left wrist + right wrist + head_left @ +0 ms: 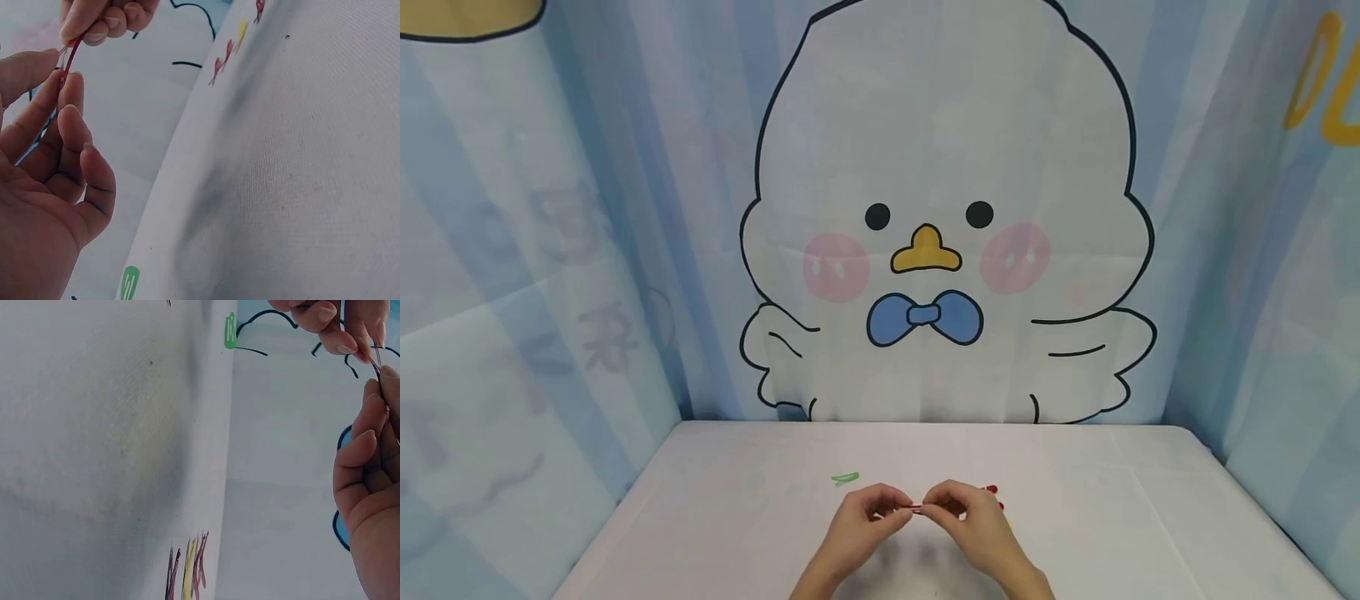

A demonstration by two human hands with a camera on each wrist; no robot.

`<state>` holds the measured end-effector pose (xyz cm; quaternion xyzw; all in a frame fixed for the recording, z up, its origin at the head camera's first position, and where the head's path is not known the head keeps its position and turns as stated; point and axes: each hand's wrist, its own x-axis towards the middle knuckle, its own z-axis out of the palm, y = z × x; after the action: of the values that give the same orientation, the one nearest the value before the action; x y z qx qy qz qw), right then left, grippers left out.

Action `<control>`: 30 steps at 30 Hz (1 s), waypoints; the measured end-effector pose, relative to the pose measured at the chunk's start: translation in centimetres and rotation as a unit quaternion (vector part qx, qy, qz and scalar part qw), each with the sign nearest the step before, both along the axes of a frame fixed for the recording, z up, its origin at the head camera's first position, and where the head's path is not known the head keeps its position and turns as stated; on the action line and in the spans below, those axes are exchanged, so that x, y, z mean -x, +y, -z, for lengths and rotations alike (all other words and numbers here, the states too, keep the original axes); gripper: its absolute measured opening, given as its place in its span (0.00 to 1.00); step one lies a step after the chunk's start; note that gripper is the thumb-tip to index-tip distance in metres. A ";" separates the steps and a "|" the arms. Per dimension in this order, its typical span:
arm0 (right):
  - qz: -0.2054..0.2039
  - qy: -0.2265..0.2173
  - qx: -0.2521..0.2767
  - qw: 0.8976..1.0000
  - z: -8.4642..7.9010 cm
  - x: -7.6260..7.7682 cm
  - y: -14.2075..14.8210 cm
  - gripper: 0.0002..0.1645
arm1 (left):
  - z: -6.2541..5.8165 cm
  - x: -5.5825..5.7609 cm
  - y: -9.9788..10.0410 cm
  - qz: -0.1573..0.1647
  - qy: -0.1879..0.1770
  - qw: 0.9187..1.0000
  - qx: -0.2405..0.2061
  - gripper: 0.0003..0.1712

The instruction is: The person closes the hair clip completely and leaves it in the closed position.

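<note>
A thin red hair clip (917,507) is held up over the table between two hands. My left hand (863,527) pinches its left end between thumb and fingertips. At the other end, the right hand (976,523) pinches it the same way. In the left wrist view, the red clip (74,57) shows two thin strips standing slightly apart, and the left hand's (50,169) other fingers curl loosely. The right wrist view has the right hand (369,462) below the clip, its fingertips covering part of it.
A green hair clip (845,478) lies on the white table (737,500), beyond the left hand. Past the right hand lie several clips, red (228,51) and yellow (241,34), side by side. A cloth backdrop with a printed cartoon bird (925,150) encloses the table's back and sides.
</note>
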<state>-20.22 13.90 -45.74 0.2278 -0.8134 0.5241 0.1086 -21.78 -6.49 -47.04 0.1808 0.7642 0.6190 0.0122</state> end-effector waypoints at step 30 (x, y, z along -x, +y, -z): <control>0.005 0.035 -0.032 0.999 0.9 0.4 0.1 0.05 | 0.8 -0.4 1.1 -0.073 0.003 0.997 0.017 0.03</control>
<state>-20.63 14.02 -46.67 0.2456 -0.8265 0.4889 0.1322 -21.43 -5.39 -47.88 0.1261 0.7858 0.6046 -0.0327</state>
